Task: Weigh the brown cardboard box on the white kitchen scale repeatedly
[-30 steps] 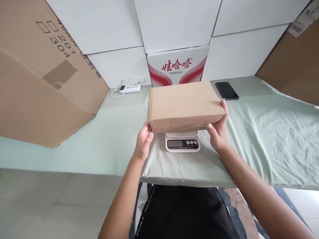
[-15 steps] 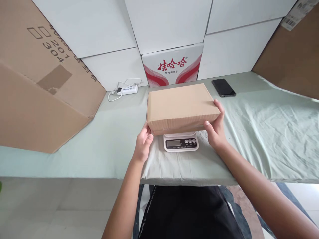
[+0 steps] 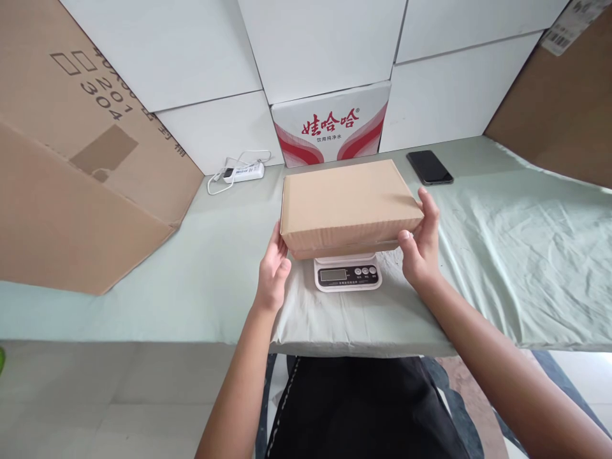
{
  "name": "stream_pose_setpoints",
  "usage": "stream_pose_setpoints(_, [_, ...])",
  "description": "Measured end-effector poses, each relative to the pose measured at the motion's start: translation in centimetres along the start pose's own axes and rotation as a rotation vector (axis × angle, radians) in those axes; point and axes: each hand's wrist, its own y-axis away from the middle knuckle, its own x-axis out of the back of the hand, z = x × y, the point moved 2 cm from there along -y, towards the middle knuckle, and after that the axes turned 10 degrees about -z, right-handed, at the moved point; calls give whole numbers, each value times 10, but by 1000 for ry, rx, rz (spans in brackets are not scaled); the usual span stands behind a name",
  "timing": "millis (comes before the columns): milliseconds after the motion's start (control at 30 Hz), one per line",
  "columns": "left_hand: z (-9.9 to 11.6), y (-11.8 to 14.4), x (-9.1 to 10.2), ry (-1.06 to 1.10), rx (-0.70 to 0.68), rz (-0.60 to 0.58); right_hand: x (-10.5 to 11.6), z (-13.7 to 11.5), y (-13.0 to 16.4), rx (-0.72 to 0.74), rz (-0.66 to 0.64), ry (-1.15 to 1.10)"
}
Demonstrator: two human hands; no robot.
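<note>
A closed brown cardboard box (image 3: 347,197) rests flat on a small white digital scale (image 3: 347,275), covering its platform; only the display and buttons show. My left hand (image 3: 273,274) is at the box's near left corner, fingers straight and loosened, barely touching it. At the box's right end is my right hand (image 3: 419,248), fingers spread along the side and thumb by the front corner, not clamped on it.
A pale green cloth (image 3: 502,242) covers the table. A black phone (image 3: 429,167) lies behind the box at right and a white power strip (image 3: 243,171) at back left. A red-and-white printed carton (image 3: 332,124) and white boxes line the back. Large brown cardboard (image 3: 71,178) leans at left.
The box has settled onto the scale. Both hands have loosened: the left fingers straightened and the right hand slid slightly outward off the box's end.
</note>
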Motion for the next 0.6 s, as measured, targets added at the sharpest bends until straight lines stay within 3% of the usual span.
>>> stream_pose_setpoints(233, [3, -1, -3, -13, -2, -77, 0, -2, 0, 26, 20, 119])
stream_pose_setpoints(600, [4, -2, -4, 4, -19, -64, 0, -1, -2, 65, 18, 141])
